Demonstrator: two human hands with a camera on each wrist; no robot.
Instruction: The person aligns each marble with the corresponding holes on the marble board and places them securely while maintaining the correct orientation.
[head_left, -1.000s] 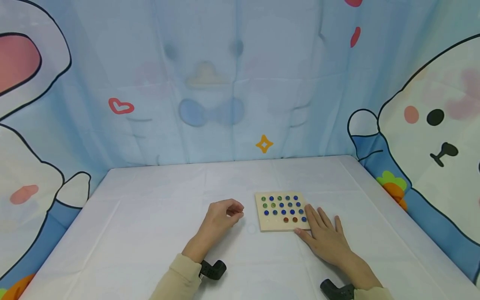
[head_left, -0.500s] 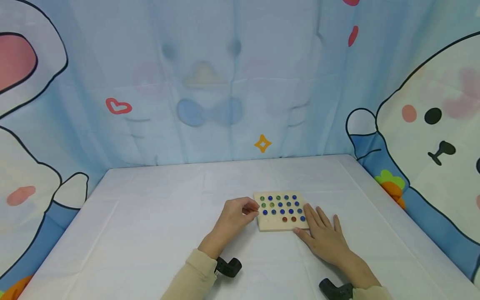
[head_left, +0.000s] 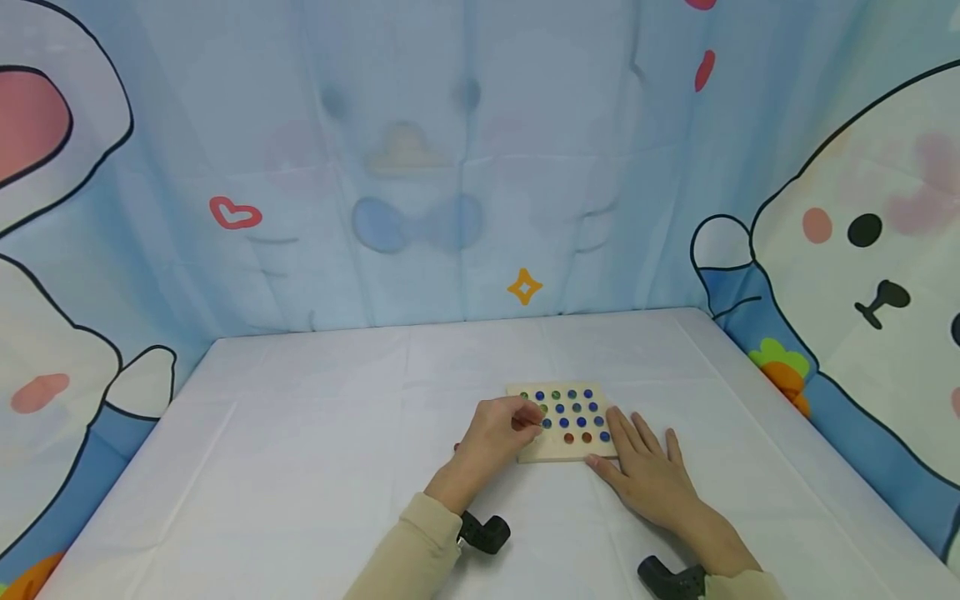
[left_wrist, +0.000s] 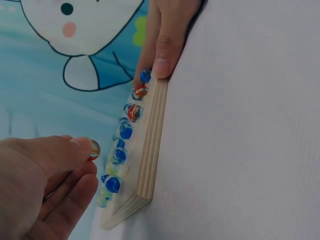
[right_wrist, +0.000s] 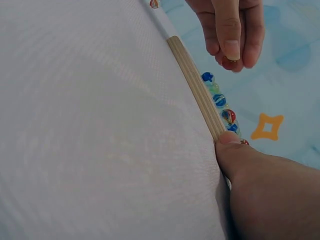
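A pale wooden board lies on the table with rows of glass marbles in its holes, mostly blue and green, plus a couple of red ones. Between thumb and fingertips my left hand pinches a reddish marble, held above the board's left part and hiding some of the marbles there in the head view. My right hand rests on the board's right edge, fingers extended, its thumb against the near corner.
Another red marble lies on the white-clothed table to the left of my left hand, partly hidden by the wrist. A blue cartoon-print curtain hangs behind the table. Black cameras sit on both wrists.
My left hand has moved right, from beside the board to over its left part, uncovering a red marble on the table behind it. The right hand has stayed on the board's edge.
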